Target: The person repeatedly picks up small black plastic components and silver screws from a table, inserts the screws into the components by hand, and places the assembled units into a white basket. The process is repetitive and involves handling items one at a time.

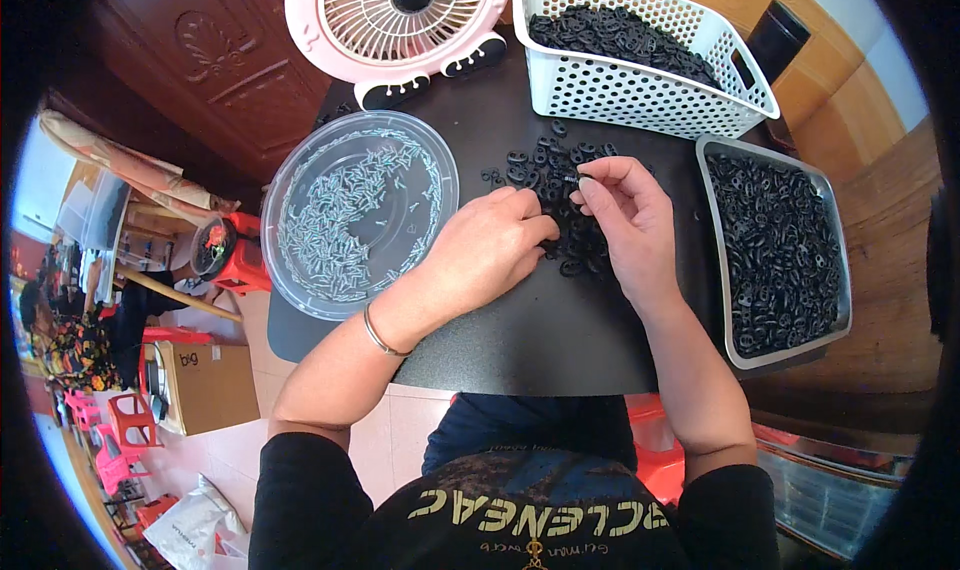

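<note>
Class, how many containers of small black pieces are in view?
2: white perforated basket, far right on the table; grey rectangular tray, nearer on the right. Others could be out of sight.

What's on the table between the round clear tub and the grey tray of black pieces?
In the head view, a loose pile of black pieces lies between them, with the left hand and right hand over it.

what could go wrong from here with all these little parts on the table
The left forearm lies close to the round tub, so a bump might spill its metal pieces. The small black piece pinched in the right hand could slip and get lost in the loose pile.
</note>
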Demonstrator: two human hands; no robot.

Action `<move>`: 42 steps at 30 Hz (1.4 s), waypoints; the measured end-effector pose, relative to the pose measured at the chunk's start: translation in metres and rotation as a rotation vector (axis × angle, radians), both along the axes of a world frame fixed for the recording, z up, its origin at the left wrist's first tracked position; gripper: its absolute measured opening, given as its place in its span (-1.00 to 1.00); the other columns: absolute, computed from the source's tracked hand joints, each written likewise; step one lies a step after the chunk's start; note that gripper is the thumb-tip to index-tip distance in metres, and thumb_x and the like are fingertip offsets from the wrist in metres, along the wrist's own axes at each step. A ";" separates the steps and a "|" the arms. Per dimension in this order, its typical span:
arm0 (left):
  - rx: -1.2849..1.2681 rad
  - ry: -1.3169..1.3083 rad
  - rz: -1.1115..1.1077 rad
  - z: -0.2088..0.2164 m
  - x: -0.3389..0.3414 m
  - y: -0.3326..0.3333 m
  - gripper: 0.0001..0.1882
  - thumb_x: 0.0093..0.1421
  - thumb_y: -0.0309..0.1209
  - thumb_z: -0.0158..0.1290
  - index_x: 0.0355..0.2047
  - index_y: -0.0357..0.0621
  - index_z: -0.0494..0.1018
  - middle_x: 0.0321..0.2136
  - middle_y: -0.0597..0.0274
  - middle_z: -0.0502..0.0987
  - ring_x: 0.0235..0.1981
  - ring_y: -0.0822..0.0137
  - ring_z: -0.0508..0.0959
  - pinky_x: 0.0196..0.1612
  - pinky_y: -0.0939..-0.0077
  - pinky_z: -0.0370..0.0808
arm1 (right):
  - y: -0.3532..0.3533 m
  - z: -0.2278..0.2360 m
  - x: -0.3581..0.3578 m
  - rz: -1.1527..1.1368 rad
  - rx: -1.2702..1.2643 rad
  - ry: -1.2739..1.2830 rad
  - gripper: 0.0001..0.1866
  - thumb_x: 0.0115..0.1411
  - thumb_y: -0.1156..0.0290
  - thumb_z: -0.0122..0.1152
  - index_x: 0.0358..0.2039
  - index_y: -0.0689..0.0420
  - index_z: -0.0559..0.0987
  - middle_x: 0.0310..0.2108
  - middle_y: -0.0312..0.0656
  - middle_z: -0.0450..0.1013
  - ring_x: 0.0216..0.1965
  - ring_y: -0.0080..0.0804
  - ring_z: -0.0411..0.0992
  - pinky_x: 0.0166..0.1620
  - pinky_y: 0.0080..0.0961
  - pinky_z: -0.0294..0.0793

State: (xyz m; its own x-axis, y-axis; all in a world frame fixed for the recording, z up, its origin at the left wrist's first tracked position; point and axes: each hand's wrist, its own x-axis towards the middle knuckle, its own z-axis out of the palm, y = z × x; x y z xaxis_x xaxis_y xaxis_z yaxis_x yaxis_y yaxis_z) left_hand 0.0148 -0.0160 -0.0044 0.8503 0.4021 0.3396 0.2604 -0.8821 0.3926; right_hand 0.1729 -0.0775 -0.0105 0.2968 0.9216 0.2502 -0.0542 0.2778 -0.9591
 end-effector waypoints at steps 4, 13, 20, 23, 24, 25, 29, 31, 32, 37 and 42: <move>0.011 -0.027 0.011 -0.005 0.000 0.002 -0.82 -0.18 -0.53 0.09 -0.47 -0.18 0.43 -0.50 0.16 0.38 -0.40 0.15 0.42 -0.32 0.36 0.39 | 0.001 -0.002 0.001 0.004 0.001 0.002 -0.87 0.09 0.58 0.02 -0.30 0.26 0.42 -0.37 -0.28 0.37 -0.35 -0.62 0.37 -0.23 -0.68 0.38; -0.638 -0.241 0.174 0.004 -0.004 0.006 -0.87 -0.04 -0.59 0.09 -0.41 -0.29 0.47 -0.55 0.35 0.45 -0.53 0.64 0.41 -0.45 0.74 0.39 | -0.002 0.003 -0.002 0.048 -0.022 -0.004 -0.89 0.10 0.59 -0.01 -0.32 0.25 0.41 -0.38 -0.28 0.37 -0.34 -0.62 0.38 -0.24 -0.70 0.37; -0.928 -0.308 0.123 0.011 -0.005 0.010 -0.83 -0.02 -0.59 0.09 -0.36 -0.31 0.46 -0.49 0.33 0.51 -0.51 0.68 0.42 -0.40 0.80 0.38 | -0.004 0.003 -0.004 0.103 0.040 -0.030 -0.89 0.11 0.61 -0.02 -0.31 0.26 0.40 -0.39 -0.27 0.37 -0.30 -0.61 0.39 -0.23 -0.70 0.36; -1.067 -0.394 0.128 0.005 -0.007 0.012 -0.83 0.02 -0.58 0.07 -0.32 -0.30 0.45 -0.44 0.28 0.51 -0.49 0.63 0.45 -0.38 0.78 0.40 | -0.004 0.003 -0.005 0.109 0.026 -0.022 -0.88 0.11 0.61 -0.02 -0.30 0.26 0.40 -0.38 -0.27 0.37 -0.31 -0.62 0.39 -0.23 -0.71 0.36; -1.114 -0.446 0.108 0.004 -0.007 0.012 -0.82 0.03 -0.58 0.06 -0.31 -0.31 0.44 -0.43 0.26 0.51 -0.48 0.60 0.47 -0.37 0.76 0.41 | -0.004 0.002 -0.006 0.112 0.040 -0.027 -0.88 0.11 0.62 -0.02 -0.31 0.26 0.40 -0.38 -0.27 0.37 -0.32 -0.62 0.38 -0.23 -0.71 0.36; -1.162 -0.497 0.082 0.003 -0.004 0.011 -0.82 0.04 -0.57 0.05 -0.30 -0.32 0.43 -0.41 0.23 0.51 -0.47 0.57 0.48 -0.37 0.74 0.43 | -0.004 0.002 -0.006 0.109 0.054 -0.034 -0.89 0.11 0.62 -0.02 -0.31 0.26 0.40 -0.38 -0.27 0.37 -0.33 -0.63 0.38 -0.23 -0.72 0.36; -1.235 -0.549 0.077 0.006 -0.002 0.011 -0.82 0.07 -0.58 0.01 -0.27 -0.34 0.42 -0.39 0.18 0.51 -0.37 0.45 0.53 -0.31 0.66 0.49 | -0.005 0.001 -0.008 0.065 0.042 -0.010 -0.89 0.10 0.61 0.01 -0.32 0.25 0.41 -0.39 -0.29 0.38 -0.35 -0.66 0.37 -0.25 -0.73 0.35; -1.279 -0.605 0.094 0.008 -0.001 0.009 -0.80 0.08 -0.58 0.00 -0.25 -0.34 0.41 -0.39 0.16 0.51 -0.37 0.43 0.53 -0.31 0.65 0.49 | -0.004 0.001 -0.007 0.046 0.017 -0.019 -0.89 0.08 0.61 0.03 -0.32 0.25 0.42 -0.40 -0.30 0.38 -0.35 -0.67 0.36 -0.26 -0.74 0.35; -1.301 -0.634 0.104 0.008 -0.002 0.009 -0.79 0.08 -0.58 0.00 -0.24 -0.34 0.40 -0.39 0.16 0.51 -0.37 0.42 0.53 -0.30 0.65 0.50 | -0.004 0.001 -0.007 0.038 0.005 -0.023 -0.88 0.08 0.61 0.05 -0.33 0.25 0.42 -0.40 -0.31 0.38 -0.36 -0.68 0.36 -0.26 -0.74 0.35; -1.323 -0.670 0.042 0.006 -0.003 0.012 -0.79 0.07 -0.60 -0.01 -0.24 -0.32 0.38 -0.40 0.14 0.51 -0.39 0.38 0.55 -0.30 0.65 0.52 | -0.003 -0.003 -0.007 0.038 0.025 -0.001 -0.87 0.06 0.60 0.08 -0.33 0.24 0.43 -0.40 -0.32 0.38 -0.37 -0.69 0.35 -0.28 -0.75 0.35; -1.322 -0.691 0.006 0.002 -0.002 0.013 -0.83 0.06 -0.62 0.00 -0.29 -0.29 0.38 -0.42 0.15 0.51 -0.41 0.38 0.55 -0.31 0.64 0.52 | -0.003 -0.003 -0.007 0.049 0.012 0.039 -0.88 0.06 0.60 0.08 -0.34 0.24 0.43 -0.40 -0.31 0.40 -0.37 -0.67 0.37 -0.27 -0.74 0.36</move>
State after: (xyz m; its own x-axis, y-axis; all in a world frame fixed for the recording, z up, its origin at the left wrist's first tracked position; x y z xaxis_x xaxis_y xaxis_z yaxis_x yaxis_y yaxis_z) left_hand 0.0125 -0.0028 -0.0020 0.6748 0.7355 0.0609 -0.3035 0.2014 0.9313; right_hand 0.1661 -0.0806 -0.0135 0.2611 0.9323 0.2503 -0.1054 0.2853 -0.9526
